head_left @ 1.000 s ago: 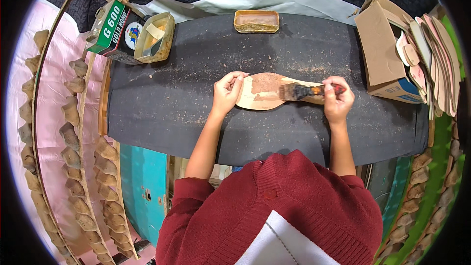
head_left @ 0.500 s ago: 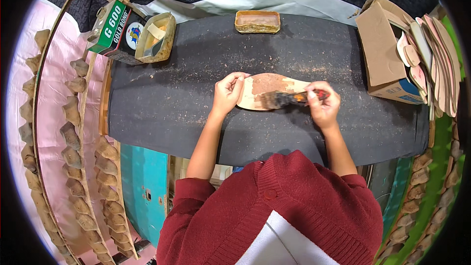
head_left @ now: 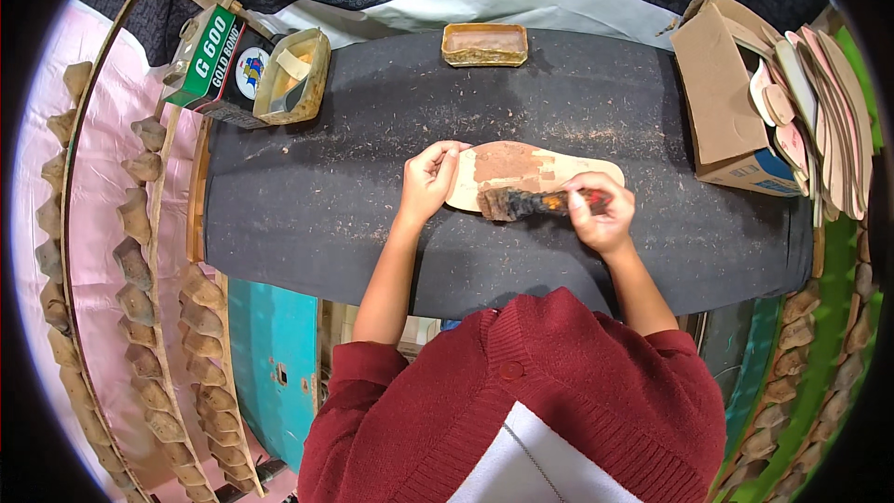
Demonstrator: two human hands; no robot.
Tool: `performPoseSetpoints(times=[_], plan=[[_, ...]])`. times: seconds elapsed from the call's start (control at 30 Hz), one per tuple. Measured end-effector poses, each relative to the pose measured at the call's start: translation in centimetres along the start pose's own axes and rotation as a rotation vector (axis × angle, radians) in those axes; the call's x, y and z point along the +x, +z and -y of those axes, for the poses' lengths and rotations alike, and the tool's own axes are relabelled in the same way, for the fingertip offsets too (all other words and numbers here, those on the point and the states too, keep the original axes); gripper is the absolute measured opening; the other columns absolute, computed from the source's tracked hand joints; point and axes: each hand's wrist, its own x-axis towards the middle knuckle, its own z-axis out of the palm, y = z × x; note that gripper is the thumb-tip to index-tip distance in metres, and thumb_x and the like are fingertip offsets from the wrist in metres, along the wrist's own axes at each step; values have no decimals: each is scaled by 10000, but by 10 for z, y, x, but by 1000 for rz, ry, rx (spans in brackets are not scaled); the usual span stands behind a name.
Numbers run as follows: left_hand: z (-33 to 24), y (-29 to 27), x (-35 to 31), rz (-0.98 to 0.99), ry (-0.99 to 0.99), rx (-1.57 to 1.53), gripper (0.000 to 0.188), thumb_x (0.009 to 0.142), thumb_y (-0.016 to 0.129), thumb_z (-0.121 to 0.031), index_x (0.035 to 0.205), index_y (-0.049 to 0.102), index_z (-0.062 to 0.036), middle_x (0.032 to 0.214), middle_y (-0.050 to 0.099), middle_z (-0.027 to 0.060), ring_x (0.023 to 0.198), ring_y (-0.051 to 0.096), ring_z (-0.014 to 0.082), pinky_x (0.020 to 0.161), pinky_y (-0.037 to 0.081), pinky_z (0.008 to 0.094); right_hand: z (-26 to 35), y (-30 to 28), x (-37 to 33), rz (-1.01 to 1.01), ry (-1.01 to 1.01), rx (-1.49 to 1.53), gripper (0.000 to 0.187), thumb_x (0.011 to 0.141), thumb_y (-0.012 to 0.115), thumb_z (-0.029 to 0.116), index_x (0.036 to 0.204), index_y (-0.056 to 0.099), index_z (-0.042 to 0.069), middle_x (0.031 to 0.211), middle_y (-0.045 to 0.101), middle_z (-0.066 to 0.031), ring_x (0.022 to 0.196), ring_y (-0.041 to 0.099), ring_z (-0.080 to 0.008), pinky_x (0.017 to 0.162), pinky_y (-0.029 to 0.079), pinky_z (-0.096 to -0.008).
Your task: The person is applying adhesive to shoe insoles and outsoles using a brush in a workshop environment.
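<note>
A tan insole [head_left: 559,169], shaped like a shoe sole, lies crosswise on the dark table with its toe and heel left and right. Its upper middle carries a brown, wet-looking patch. My left hand [head_left: 430,175] pinches the insole's left end between thumb and fingers. In my right hand [head_left: 603,212] is a brush [head_left: 526,205] with a dark, caked handle, gripped near its right end. The brush's brown bristles point left and lie at the insole's near edge, partly covering it.
The dark cloth-covered table [head_left: 372,251] is strewn with small shavings. A shallow yellowish tray [head_left: 484,45] stands at the back. At the left are a green and black can [head_left: 209,65] and a cut-open container [head_left: 298,79]. To the right, a cardboard box [head_left: 736,93] holds stacked soles [head_left: 824,112]. Racks of wooden-looking forms [head_left: 135,261] flank both sides.
The brush has slid toward me and slightly left, from over the insole's surface to its near edge. My right hand moved nearer with it. My left hand keeps its hold.
</note>
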Motion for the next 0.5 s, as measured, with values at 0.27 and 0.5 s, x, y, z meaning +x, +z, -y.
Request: performPoseSetpoints(times=[0.27,0.5], plan=[[-3,-6,2,-1,-1,46,177,829,458,-99,866,578,25,801,617,57,726,547,68,651,439,209,-10,-34,9,-77,-82,-130,100,726,502,81,711,519,-17,660,541,-81,575,486,-109,524,380,-210],[5,-7,1,-24,-6,-10,181,828,459,-103,868,579,26,807,618,63,736,545,73,660,435,213,-3,-14,2,-235,44,14,93,749,507,80,744,527,-11,731,543,-89,587,480,-98,548,387,-207]])
